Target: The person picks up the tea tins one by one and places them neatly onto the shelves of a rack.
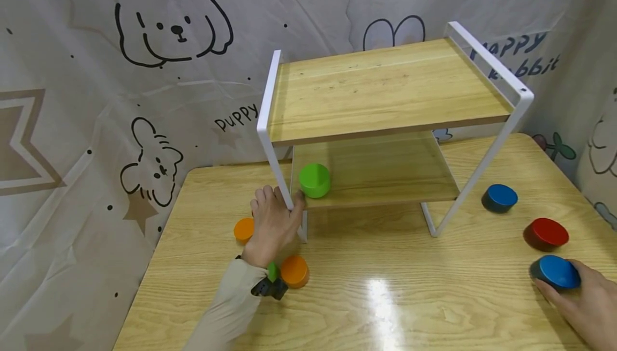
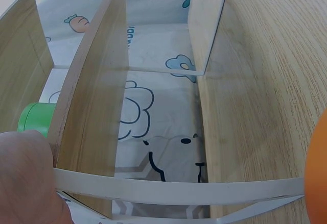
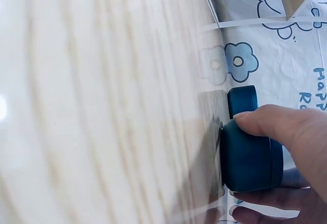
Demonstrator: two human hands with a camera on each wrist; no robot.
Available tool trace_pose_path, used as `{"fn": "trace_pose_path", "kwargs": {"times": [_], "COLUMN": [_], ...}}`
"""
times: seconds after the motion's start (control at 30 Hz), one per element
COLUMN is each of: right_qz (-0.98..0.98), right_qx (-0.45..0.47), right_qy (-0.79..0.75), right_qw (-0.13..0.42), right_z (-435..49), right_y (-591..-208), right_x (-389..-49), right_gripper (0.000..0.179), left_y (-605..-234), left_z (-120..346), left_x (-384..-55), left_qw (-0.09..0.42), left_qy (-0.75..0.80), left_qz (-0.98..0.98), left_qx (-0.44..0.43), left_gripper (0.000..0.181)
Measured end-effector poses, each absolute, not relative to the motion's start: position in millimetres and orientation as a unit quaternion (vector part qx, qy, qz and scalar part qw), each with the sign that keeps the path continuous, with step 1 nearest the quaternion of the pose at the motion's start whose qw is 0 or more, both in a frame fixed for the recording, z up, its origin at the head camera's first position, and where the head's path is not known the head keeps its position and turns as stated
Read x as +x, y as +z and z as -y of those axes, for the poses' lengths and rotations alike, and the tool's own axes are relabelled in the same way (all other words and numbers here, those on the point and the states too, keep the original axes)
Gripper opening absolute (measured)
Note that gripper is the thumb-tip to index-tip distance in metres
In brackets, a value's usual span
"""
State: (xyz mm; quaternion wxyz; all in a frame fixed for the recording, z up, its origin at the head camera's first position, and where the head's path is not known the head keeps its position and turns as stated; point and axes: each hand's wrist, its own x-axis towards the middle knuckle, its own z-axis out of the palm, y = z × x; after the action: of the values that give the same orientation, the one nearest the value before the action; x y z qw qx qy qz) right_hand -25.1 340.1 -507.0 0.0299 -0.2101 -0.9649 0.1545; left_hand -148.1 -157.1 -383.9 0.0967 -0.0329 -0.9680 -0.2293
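A two-tier wooden shelf rack (image 1: 385, 91) with white metal side frames stands on the table. My left hand (image 1: 275, 225) holds its left front post, with the thumb on the inner side and the fingers on the outer side. Near that thumb, a green round tin (image 1: 315, 180) sits at the left end of the lower board; the left wrist view shows the green tin (image 2: 37, 118) just beyond the thumb. At the right, my right hand (image 1: 585, 297) grips a blue round tin (image 1: 556, 272) by its sides. That blue tin (image 3: 248, 157) is between thumb and fingers, at the tabletop.
A red round tin (image 1: 546, 234) and another blue tin (image 1: 499, 198) stand beyond the right hand. Two orange tins, one (image 1: 243, 230) left of the left hand and one (image 1: 295, 271) nearer, flank the left wrist. A printed cloth (image 1: 202, 110) hangs behind the table (image 1: 347, 286).
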Motion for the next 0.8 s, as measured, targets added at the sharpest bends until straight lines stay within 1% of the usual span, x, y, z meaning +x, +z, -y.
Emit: {"fn": "trace_pose_path", "kwargs": {"times": [0.2,0.33,0.63,0.8], "right_qz": [0.947,0.944,0.960,0.959], "right_qx": [-0.258,-0.263,-0.167,-0.124], "right_qy": [0.192,0.196,0.221,0.236], "right_qw": [-0.026,-0.038,0.047,0.095], "right_z": [-332,-326,-303,-288], "right_y": [-499,-494,-478,-470], "right_x": [-28,-30,-29,-32], "right_gripper": [0.092,0.095,0.089,0.082], "left_y": [-384,-384,-384,-384], "left_z": [157,157,157,157], "left_x": [-148,-148,-147,-147], "left_qw": [0.092,0.094,0.104,0.105], "left_qy": [-0.223,-0.220,-0.220,-0.220], "left_qz": [0.970,0.970,0.969,0.969], "left_qx": [-0.033,-0.035,-0.040,-0.041], "left_gripper": [0.044,0.043,0.043,0.043]}}
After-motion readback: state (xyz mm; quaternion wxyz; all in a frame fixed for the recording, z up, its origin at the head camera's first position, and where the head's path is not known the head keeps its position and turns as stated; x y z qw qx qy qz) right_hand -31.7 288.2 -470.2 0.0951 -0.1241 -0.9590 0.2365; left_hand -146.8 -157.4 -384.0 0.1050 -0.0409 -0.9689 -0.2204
